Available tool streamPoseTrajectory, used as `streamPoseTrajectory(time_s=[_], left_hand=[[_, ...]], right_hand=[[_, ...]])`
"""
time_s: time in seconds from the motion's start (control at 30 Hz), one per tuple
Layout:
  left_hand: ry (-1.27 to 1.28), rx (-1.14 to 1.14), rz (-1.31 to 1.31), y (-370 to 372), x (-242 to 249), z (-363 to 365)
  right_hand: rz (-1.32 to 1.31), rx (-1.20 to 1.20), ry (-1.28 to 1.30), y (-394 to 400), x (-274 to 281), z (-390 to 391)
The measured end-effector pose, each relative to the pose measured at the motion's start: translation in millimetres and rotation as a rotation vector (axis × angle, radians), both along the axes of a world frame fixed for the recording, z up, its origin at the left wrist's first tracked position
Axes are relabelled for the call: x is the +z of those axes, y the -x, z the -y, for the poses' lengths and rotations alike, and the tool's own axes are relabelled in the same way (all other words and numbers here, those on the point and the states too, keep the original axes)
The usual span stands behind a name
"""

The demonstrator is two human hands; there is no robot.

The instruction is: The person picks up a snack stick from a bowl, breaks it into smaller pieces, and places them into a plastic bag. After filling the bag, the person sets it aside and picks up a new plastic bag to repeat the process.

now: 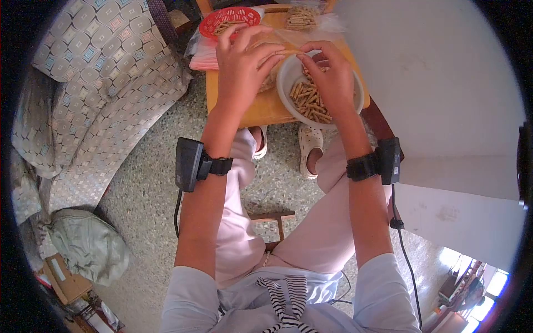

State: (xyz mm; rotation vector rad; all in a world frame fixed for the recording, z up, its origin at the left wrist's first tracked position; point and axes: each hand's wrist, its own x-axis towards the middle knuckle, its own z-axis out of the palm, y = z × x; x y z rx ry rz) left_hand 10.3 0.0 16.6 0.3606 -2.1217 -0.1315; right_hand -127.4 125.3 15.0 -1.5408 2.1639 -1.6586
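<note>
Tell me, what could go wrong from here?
The bowl stands at the near edge of the wooden top, under the right hand; a knock might spill its sticks. The left hand is close to the red basket and could nudge it. The thin piece seemingly pinched between them might slip.

Mod. bright, blown-out glare btm rt, heavy fisheye distort. w/ black corners
</note>
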Motion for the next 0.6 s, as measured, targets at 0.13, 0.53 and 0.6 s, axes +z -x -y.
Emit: streamPoseTrajectory(time_s=[0.13, 0.53, 0.6], left_hand=[[0.004, -0.022, -0.007, 0, 5, -2], [-0.105, 0.237, 0.076, -5, -24, 21], [-0.153, 0.242, 0.165, -3, -30, 23]], right_hand=[[-0.078, -0.040, -0.118, -1, 2, -2], [-0.542, -0.066, -0.790, 1, -36, -15], [-0.541, -0.042, -0.807, -2, -38, -16]])
